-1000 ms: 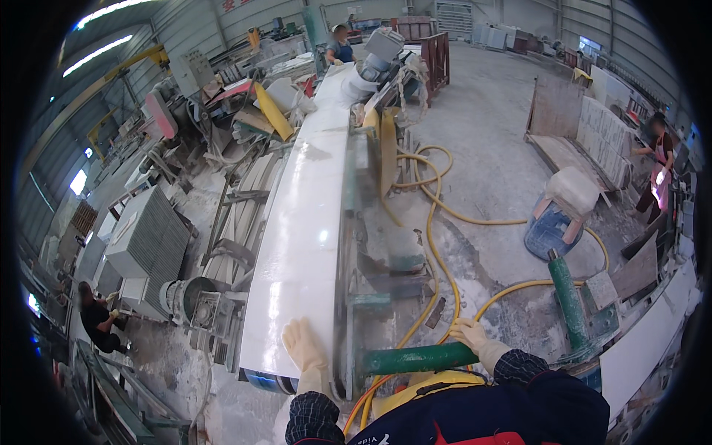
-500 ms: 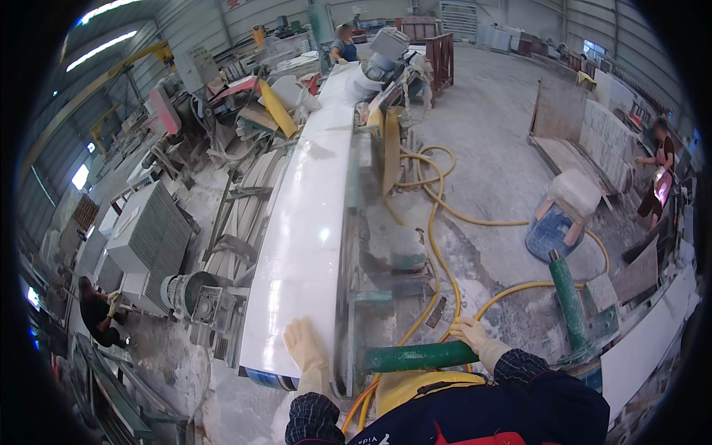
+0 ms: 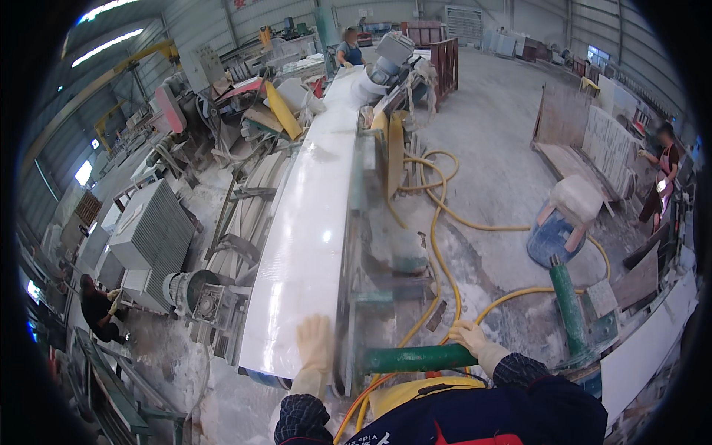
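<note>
A long white polished stone slab (image 3: 297,259) runs away from me on a narrow machine bed. My left hand (image 3: 314,343), in a cream rubber glove, lies flat on its near end close to the right edge, fingers stretched out and a little blurred. My right hand (image 3: 469,337), gloved alike, is over the right part of a green pipe (image 3: 411,358) in front of me, its fingers bent over the far side. At the slab's far end stands a grey motor-driven machine head (image 3: 389,55), with a person (image 3: 348,50) beside it.
Yellow hose (image 3: 437,278) winds over the floor on the right, near a blue barrel (image 3: 555,236) and an upright green post (image 3: 567,304). Stacked slabs (image 3: 152,233) and a crouching person (image 3: 100,311) are at left. Another person (image 3: 662,174) stands far right by leaning slabs.
My left hand has slid slightly right across the slab, toward its right edge. The right hand stays at the green pipe. The view has shifted a little.
</note>
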### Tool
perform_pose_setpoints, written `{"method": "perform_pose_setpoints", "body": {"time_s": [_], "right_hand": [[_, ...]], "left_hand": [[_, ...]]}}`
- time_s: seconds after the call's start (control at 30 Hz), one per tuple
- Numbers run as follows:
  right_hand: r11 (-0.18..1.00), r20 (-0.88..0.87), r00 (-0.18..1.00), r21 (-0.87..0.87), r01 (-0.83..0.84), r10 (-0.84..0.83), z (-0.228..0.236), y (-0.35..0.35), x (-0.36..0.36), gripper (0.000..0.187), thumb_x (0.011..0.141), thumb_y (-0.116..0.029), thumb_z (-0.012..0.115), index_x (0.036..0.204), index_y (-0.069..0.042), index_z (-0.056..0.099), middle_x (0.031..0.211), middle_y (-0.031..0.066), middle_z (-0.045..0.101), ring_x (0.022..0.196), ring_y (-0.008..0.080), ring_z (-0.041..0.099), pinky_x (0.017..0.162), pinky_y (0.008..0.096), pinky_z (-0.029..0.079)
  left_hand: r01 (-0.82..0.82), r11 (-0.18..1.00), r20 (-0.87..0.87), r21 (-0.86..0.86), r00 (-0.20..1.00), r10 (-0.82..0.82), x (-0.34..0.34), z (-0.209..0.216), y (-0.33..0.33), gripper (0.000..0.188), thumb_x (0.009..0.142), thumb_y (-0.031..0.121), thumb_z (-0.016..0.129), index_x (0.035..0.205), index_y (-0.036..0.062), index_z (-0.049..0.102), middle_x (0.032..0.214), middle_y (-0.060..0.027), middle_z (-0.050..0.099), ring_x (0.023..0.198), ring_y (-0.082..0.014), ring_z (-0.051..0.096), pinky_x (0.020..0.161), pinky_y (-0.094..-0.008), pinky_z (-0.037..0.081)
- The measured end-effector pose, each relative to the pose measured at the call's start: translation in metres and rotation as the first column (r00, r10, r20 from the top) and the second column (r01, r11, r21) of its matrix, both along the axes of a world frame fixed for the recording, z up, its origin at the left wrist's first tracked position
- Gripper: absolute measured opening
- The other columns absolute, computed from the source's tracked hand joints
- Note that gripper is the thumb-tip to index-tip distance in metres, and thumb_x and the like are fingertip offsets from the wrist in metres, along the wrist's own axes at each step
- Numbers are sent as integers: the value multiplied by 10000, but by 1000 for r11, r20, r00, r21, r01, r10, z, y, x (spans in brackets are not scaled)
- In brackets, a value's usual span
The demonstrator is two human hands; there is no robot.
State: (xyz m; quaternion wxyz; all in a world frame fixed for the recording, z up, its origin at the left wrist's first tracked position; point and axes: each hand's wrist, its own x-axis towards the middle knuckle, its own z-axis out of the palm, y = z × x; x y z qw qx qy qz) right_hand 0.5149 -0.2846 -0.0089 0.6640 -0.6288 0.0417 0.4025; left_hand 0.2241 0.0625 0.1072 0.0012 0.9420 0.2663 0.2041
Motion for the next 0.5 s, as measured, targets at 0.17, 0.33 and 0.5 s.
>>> {"method": "perform_pose_setpoints", "body": {"time_s": [0.17, 0.33, 0.5], "right_hand": [[1000, -44, 999, 25, 17, -16, 29, 2, -13, 357, 1004, -52, 542, 1355, 3, 516, 1157, 179, 682, 993, 275, 706, 835, 346, 593], [992, -78, 997, 128, -12, 22, 71, -4, -38, 340, 1019, -92, 529, 1348, -7, 520, 1217, 198, 661, 1032, 308, 697, 870, 370, 591], [999, -12, 1000, 37, 6, -6, 96, -25, -53, 358, 1045, -137, 483, 1384, -22, 500, 1277, 201, 643, 1083, 319, 682, 948, 417, 570]], "left_hand": [[-27, 998, -13, -54, 1000, 26, 29, -13, 18, 559, 944, 271, 562, 1464, 101, 443, 1520, -181, 429, 1414, -414, 363, 1185, -568, 224], [-131, 977, -37, -170, 991, 127, 71, -20, 42, 563, 971, 310, 524, 1484, 99, 432, 1538, -196, 399, 1422, -445, 330, 1176, -598, 208], [-191, 958, -27, -214, 982, 189, 98, -12, 52, 567, 968, 318, 518, 1477, 85, 426, 1539, -211, 376, 1427, -446, 306, 1184, -595, 180]]}}
